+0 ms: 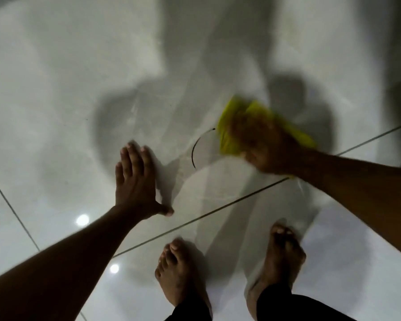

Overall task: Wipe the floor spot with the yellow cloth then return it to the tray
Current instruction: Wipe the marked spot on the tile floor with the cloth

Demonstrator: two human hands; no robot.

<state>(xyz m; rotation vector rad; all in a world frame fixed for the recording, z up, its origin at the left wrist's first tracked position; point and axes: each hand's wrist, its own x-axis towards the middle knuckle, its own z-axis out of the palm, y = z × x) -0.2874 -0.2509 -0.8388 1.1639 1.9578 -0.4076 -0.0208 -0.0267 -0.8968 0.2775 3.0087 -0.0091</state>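
Observation:
My right hand (pixel 265 147) presses the crumpled yellow cloth (pixel 232 126) onto the glossy white floor tile (pixel 79 89); both are motion-blurred. A thin black curved line (pixel 193 152) marks the left edge of the floor spot, and the cloth covers its right part. My left hand (pixel 134 181) lies flat on the tile to the left of the mark, fingers spread, holding nothing. No tray is in view.
My two bare feet (pixel 174 269) (pixel 280 253) stand on the tile just behind the spot. Dark grout lines (pixel 218 209) cross the floor diagonally. Ceiling lights reflect as bright dots (pixel 82 220) at the lower left. Soft shadows fall ahead.

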